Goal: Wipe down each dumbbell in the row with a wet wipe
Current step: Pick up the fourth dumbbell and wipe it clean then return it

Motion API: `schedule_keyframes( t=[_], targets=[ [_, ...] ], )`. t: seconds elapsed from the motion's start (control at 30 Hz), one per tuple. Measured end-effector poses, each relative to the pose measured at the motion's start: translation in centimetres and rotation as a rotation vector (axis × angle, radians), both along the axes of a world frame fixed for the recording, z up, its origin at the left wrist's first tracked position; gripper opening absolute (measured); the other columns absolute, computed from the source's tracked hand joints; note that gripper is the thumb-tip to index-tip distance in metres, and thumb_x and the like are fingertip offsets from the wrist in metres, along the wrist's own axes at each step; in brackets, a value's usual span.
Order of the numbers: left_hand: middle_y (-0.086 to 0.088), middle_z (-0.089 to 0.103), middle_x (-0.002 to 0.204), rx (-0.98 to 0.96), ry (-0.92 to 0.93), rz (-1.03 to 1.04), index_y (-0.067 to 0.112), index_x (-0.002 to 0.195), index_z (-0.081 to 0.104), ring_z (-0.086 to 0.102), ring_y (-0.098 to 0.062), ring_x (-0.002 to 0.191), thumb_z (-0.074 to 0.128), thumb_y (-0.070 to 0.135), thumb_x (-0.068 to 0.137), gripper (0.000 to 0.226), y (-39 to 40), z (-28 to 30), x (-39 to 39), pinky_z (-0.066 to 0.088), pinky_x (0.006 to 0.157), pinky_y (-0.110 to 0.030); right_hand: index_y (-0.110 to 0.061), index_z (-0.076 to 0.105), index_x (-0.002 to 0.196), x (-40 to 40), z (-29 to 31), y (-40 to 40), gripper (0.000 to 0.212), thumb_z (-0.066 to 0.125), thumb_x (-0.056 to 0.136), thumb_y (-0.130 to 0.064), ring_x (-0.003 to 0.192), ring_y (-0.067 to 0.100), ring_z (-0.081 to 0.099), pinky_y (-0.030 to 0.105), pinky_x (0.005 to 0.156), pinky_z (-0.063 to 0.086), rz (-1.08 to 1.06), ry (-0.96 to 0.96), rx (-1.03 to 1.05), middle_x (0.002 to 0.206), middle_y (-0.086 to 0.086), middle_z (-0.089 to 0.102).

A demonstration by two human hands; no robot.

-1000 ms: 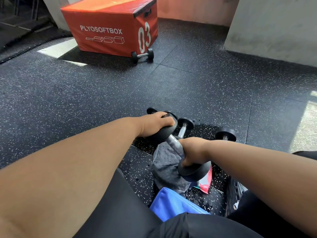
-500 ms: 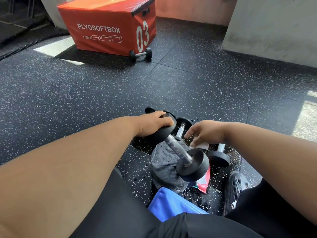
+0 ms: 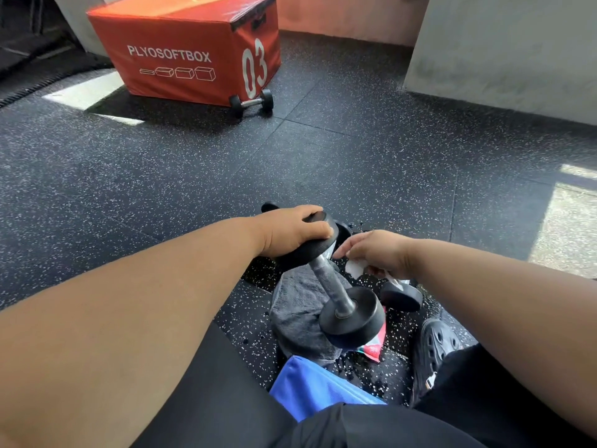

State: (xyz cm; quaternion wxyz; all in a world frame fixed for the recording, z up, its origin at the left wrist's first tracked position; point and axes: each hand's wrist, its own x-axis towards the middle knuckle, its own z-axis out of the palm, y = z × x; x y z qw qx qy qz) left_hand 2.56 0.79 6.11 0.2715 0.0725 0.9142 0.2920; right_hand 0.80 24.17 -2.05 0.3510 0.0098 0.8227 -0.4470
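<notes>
left hand [image 3: 290, 231] grips top head of tilted dumbbell [image 3: 336, 286] | right hand [image 3: 378, 252] pinches white wipe [image 3: 355, 268] beside handle | grey towel [image 3: 297, 312] beneath

Black speckled rubber tile floor [image 3: 323, 163], orange plyo soft box [image 3: 190, 50] marked 03 at far left, grey concrete wall [image 3: 504, 50] at right, sunlight patches [image 3: 87, 92] on floor.

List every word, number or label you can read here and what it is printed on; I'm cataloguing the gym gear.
"PLYOSOFTBOX": white letters on the long side of the orange box, above a row of four small box outlines.
"03": white digits on the same box's end face.
Red packet under the held dumbbell: mostly hidden, nothing readable.
Dumbbell heads: no markings legible.
</notes>
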Motion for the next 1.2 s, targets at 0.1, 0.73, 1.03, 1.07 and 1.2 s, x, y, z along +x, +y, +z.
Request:
schedule_keyframes(
  t=[0.1, 0.73, 1.03, 1.07, 1.2],
  targets=[
    [-0.002, 0.047, 0.165, 0.003, 0.007, -0.015, 0.04, 0.166, 0.034, 0.049, -0.023, 0.141, 0.059, 0.072, 0.089, 0.087, 0.6, 0.1, -0.4, 0.033, 0.101, -0.032, -0.013, 0.075, 0.109, 1.5, 1.1, -0.6, 0.04, 0.075, 0.082, -0.042, 0.063, 0.016, 0.053, 0.031, 0.059, 0.041, 0.134, -0.059, -0.036, 0.079, 0.005, 0.063],
    [-0.005, 0.035, 0.17, 0.019, 0.066, 0.077, 0.037, 0.165, 0.038, 0.043, -0.027, 0.151, 0.054, 0.089, 0.077, 0.104, 2.4, -1.3, -4.3, 0.033, 0.126, -0.051, -0.001, 0.074, 0.085, 1.1, -3.3, -1.2, 0.022, 0.071, 0.082, -0.023, 0.059, 0.025, 0.067, 0.037, 0.06, 0.051, -0.424, 0.032, -0.007, 0.073, 0.014, 0.074],
    [-0.001, 0.038, 0.162, -0.189, 0.033, -0.015, 0.036, 0.162, 0.042, 0.057, -0.026, 0.127, 0.062, 0.071, 0.093, 0.08, 1.9, -2.5, -6.9, 0.048, 0.11, -0.045, -0.005, 0.07, 0.097, -5.8, -6.7, 3.6, 0.044, 0.075, 0.064, -0.034, 0.079, 0.034, 0.071, 0.042, 0.068, 0.056, -0.655, -0.044, 0.07, 0.09, 0.015, 0.073],
    [-0.001, 0.037, 0.162, -0.198, 0.016, -0.022, 0.036, 0.162, 0.041, 0.058, -0.025, 0.125, 0.062, 0.071, 0.092, 0.08, 2.2, -2.9, -7.7, 0.049, 0.108, -0.044, -0.004, 0.07, 0.097, -7.0, -7.6, 4.3, 0.046, 0.075, 0.062, -0.033, 0.08, 0.035, 0.073, 0.045, 0.07, 0.059, -0.674, -0.053, 0.082, 0.09, 0.015, 0.074],
    [-0.001, 0.034, 0.168, -0.222, -0.017, -0.05, 0.037, 0.164, 0.039, 0.053, -0.028, 0.138, 0.061, 0.07, 0.093, 0.081, 2.4, -3.9, -8.5, 0.045, 0.11, -0.043, -0.002, 0.068, 0.105, -8.5, -9.1, 5.7, 0.035, 0.077, 0.085, -0.029, 0.075, 0.027, 0.063, 0.034, 0.063, 0.049, -0.681, -0.053, 0.175, 0.084, 0.009, 0.064]
  ],
)
